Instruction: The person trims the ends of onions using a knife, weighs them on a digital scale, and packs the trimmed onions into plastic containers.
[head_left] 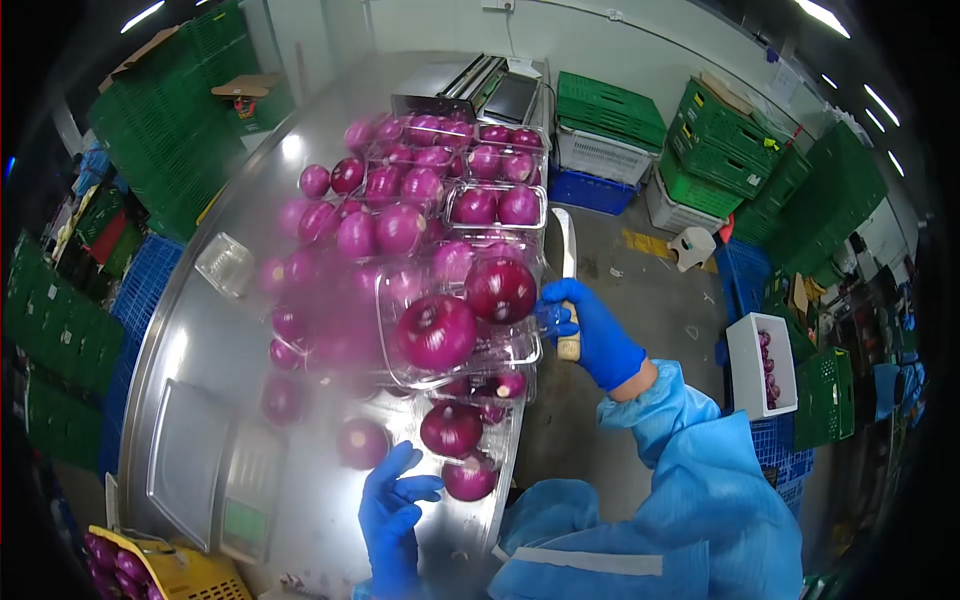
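Note:
My right hand (595,335), in a blue glove, is closed around the pale handle of a knife (567,245). Its curved blade points away from me, past the table's edge. Right beside those fingers is a clear plastic tray (390,368) with two large red onions, one onion (437,332) nearer me and another onion (500,290) by the hand. Whether the fingers also grip the tray's rim I cannot tell. Low in the view, my left hand (395,510) is open and holds nothing, fingers apart, near a loose onion (470,478) and another onion (363,443).
Packed onion trays (497,205) and loose onions cover the middle of the metal table (190,335). A wrapping machine (485,90) stands at its far end. Green crates (610,108) are stacked beyond. A yellow basket (185,570) of onions sits lower left, a white box (745,375) right.

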